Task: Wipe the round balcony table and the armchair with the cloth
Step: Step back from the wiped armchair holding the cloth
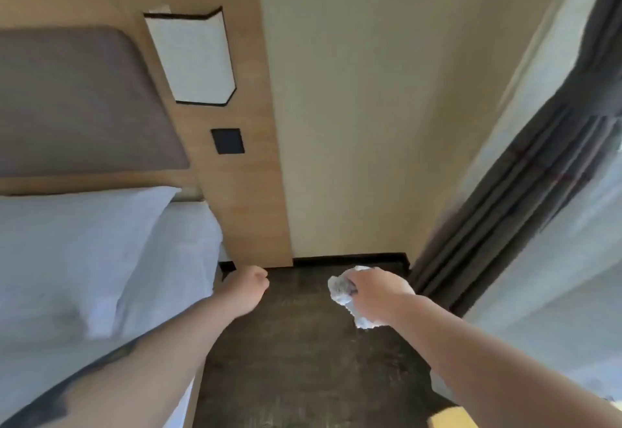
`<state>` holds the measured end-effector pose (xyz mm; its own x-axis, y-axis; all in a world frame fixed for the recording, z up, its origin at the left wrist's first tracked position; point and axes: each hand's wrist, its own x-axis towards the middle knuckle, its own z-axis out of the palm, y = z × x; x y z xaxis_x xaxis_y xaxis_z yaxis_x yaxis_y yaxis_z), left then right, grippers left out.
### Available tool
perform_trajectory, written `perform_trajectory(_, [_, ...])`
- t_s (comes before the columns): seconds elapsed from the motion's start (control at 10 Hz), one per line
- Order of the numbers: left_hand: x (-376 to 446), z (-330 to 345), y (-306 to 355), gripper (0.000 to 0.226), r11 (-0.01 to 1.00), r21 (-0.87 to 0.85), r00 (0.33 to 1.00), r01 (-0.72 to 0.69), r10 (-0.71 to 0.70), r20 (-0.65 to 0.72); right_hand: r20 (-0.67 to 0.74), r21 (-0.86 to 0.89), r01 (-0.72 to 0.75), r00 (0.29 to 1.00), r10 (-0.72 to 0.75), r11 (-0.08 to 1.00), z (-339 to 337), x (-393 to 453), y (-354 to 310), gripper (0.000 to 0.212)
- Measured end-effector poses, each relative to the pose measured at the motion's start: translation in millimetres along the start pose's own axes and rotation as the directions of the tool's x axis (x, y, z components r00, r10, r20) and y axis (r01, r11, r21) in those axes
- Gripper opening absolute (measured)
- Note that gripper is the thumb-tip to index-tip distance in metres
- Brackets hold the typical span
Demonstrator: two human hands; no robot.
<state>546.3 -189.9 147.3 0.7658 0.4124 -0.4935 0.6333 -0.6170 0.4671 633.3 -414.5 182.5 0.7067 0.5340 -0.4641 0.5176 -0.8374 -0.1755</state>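
My right hand (378, 293) grips a crumpled white cloth (340, 288) over the dark floor, near the corner of the room. The cloth bulges out to the left of the fingers and hangs below the palm. My left hand (250, 288) is held out beside the bed with its fingers curled into a loose fist, and it holds nothing. No round table or armchair is in view.
A bed with white sheets and a pillow (77, 259) fills the left side, under a grey padded headboard (74, 101) on a wooden panel. Dark curtains (525, 198) hang at the right beside a white sheer. A strip of dark floor (303, 360) runs between bed and curtains.
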Motion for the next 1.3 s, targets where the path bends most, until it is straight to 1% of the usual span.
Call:
perform_trajectory(0.1, [-1.6, -35.2, -23.9, 0.039, 0.994, -0.069, 0.992, 0.081, -0.087, -0.089, -0.005, -0.063, 0.110, 0.994, -0.110, 0.992, -22.4, 38.6, -31.1, 0.033])
perform_trajectory(0.2, [-11.8, -61.5, -59.7, 0.039, 0.961, -0.216, 0.958, 0.174, -0.216, -0.189, -0.013, -0.136, 0.213, 0.976, -0.217, 0.968, -43.5, 77.5, -58.2, 0.023])
perform_trajectory(0.3, [-36.0, -74.1, -98.2, 0.036, 0.870, -0.414, 0.854, 0.267, -0.412, -0.317, -0.032, -0.176, 0.328, 0.941, -0.338, 0.928, -54.1, 111.3, -94.2, 0.016])
perform_trajectory(0.4, [-64.5, -73.8, -126.8, 0.037, 0.751, -0.578, 0.738, 0.318, -0.579, -0.346, 0.011, -0.223, 0.517, 0.849, -0.528, 0.826, -49.7, 139.7, -141.4, 0.022])
perform_trajectory(0.5, [-93.0, -62.0, -164.8, 0.038, 0.662, -0.664, 0.617, 0.348, -0.695, -0.369, 0.111, -0.278, 0.658, 0.746, -0.657, 0.700, -39.9, 152.1, -209.5, 0.020])
perform_trajectory(0.6, [-134.2, -54.6, -205.5, 0.035, 0.637, -0.646, 0.524, 0.421, -0.752, -0.400, 0.248, -0.280, 0.795, 0.602, -0.759, 0.538, -12.3, 134.5, -284.4, 0.017])
perform_trajectory(0.7, [-172.8, -46.2, -247.8, 0.034, 0.592, -0.665, 0.447, 0.455, -0.798, -0.404, 0.339, -0.239, 0.874, 0.483, -0.807, 0.422, 30.2, 110.1, -350.7, 0.022])
perform_trajectory(0.8, [-199.5, -38.6, -290.0, 0.035, 0.557, -0.632, 0.385, 0.538, -0.830, -0.404, 0.406, -0.208, 0.922, 0.386, -0.828, 0.328, 69.9, 83.4, -402.1, 0.016])
perform_trajectory(0.9, [-234.1, -21.4, -346.0, 0.034, 0.561, -0.543, 0.417, 0.625, -0.828, -0.375, 0.423, -0.151, 0.941, 0.339, -0.840, 0.304, 100.7, 51.1, -455.8, 0.019])
perform_trajectory(1.0, [-259.7, -18.9, -382.7, 0.036, 0.519, -0.545, 0.353, 0.658, -0.852, -0.386, 0.402, -0.151, 0.958, 0.285, -0.870, 0.244, 132.3, 27.2, -508.6, 0.012])
perform_trajectory(1.1, [-281.7, -24.6, -405.4, 0.040, 0.385, -0.692, 0.245, 0.610, -0.923, -0.298, 0.479, -0.184, 0.970, 0.232, -0.847, 0.161, 155.1, 7.0, -537.8, 0.036])
perform_trajectory(1.2, [-280.3, -29.2, -420.1, 0.038, 0.370, -0.775, 0.278, 0.512, -0.925, -0.258, 0.625, -0.242, 0.966, 0.224, -0.748, 0.087, 172.9, -7.1, -539.5, 0.064])
perform_trajectory(1.3, [-276.9, -37.7, -435.1, 0.033, 0.282, -0.910, 0.197, 0.304, -0.953, -0.230, 0.664, -0.209, 0.963, 0.267, -0.699, 0.169, 166.5, 0.9, -542.8, 0.062])
